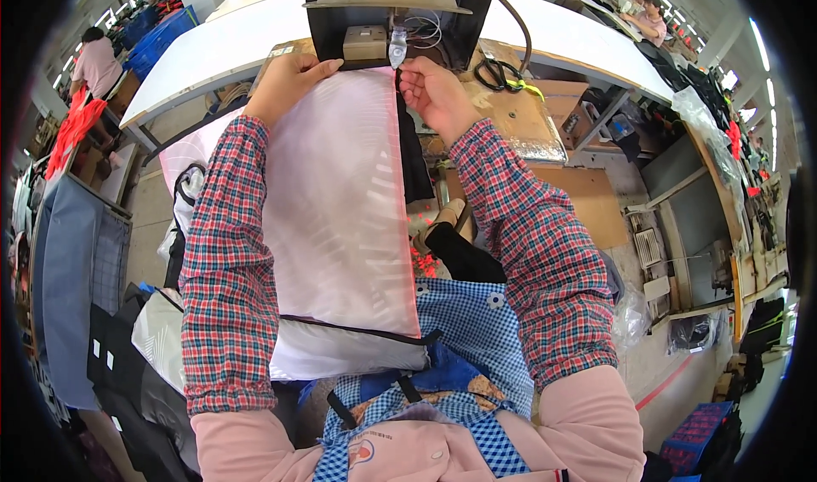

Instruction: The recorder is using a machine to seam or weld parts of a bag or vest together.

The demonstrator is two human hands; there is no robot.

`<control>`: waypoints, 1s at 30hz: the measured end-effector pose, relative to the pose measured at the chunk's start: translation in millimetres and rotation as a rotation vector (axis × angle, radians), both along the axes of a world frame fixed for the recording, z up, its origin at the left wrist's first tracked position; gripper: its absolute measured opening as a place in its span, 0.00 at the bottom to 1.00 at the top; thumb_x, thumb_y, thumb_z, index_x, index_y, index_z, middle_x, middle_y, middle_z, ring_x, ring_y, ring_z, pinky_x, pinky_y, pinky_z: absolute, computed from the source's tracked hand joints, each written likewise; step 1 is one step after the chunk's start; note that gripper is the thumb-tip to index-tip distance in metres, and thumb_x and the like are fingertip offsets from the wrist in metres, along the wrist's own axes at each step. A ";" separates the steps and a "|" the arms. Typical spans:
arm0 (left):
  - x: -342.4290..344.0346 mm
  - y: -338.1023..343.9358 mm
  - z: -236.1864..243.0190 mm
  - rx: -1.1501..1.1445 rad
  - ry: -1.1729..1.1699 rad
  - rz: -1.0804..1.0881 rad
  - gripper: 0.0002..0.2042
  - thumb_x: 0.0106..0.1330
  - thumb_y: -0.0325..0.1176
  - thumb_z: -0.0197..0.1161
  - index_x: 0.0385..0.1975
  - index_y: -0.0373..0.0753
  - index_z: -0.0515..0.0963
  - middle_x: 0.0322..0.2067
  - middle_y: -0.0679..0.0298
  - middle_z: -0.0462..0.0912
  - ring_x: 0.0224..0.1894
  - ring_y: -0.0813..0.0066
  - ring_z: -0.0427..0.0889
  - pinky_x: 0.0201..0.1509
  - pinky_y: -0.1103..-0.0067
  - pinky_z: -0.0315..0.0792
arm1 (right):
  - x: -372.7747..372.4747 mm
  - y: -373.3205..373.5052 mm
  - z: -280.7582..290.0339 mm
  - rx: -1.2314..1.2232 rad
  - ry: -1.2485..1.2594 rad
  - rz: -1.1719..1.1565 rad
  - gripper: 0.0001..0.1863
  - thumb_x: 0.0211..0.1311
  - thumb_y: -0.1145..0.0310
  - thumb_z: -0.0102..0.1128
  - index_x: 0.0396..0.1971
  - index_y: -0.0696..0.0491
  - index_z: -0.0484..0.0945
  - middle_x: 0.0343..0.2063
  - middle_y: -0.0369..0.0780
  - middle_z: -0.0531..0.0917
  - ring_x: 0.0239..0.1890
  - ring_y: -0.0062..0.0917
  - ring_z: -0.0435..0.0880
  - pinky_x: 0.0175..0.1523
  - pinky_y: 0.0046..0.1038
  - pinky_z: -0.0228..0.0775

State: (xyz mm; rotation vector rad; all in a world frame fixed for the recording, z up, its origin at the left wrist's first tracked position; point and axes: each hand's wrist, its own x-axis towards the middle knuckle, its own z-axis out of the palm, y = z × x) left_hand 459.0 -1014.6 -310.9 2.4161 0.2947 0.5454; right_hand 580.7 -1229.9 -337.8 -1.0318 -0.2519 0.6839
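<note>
A large white fabric panel (336, 201) with a pink right edge stretches from the machine down toward my lap. My left hand (294, 82) grips its far left part, thumb laid across the top and the other fingers partly hidden. My right hand (432, 97) is closed, fingertips pinching the panel's far right corner, where a narrow black strip shows. Just beyond those fingertips is the sewing machine's pale head part (397, 46), very close to the fabric edge. Black cloth (414, 154) hangs under the panel's right side. Black cord edging (366, 327) crosses the panel near my lap.
Black-handled scissors (498, 75) lie on the worn board right of the machine. White tabletops (557, 35) extend to both sides. Dark garments (128, 371) are heaped at my left. Two other people work in the far left and far right background. A blue crate (696, 435) stands low right.
</note>
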 end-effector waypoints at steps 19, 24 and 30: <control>-2.4 -4.7 7.3 0.025 0.047 0.041 0.24 0.63 0.55 0.62 0.28 0.36 0.84 0.18 0.65 0.79 0.20 0.79 0.73 0.27 0.79 0.67 | -5.2 10.9 -1.7 0.128 0.124 -0.091 0.06 0.56 0.72 0.59 0.21 0.50 0.74 0.16 0.31 0.75 0.19 0.20 0.72 0.25 0.20 0.63; -3.8 -0.1 8.5 0.084 0.028 0.030 0.23 0.63 0.54 0.63 0.28 0.35 0.84 0.18 0.65 0.79 0.20 0.78 0.72 0.28 0.78 0.67 | -7.6 12.3 -3.9 0.180 0.123 -0.111 0.04 0.54 0.72 0.59 0.22 0.52 0.76 0.17 0.32 0.76 0.19 0.17 0.71 0.23 0.19 0.62; -11.2 -2.3 9.4 0.055 0.002 0.033 0.22 0.64 0.51 0.63 0.26 0.33 0.83 0.16 0.65 0.76 0.19 0.79 0.70 0.27 0.77 0.66 | -17.1 11.5 -2.0 0.209 0.117 -0.101 0.04 0.54 0.73 0.58 0.21 0.52 0.75 0.16 0.32 0.74 0.18 0.18 0.71 0.23 0.19 0.63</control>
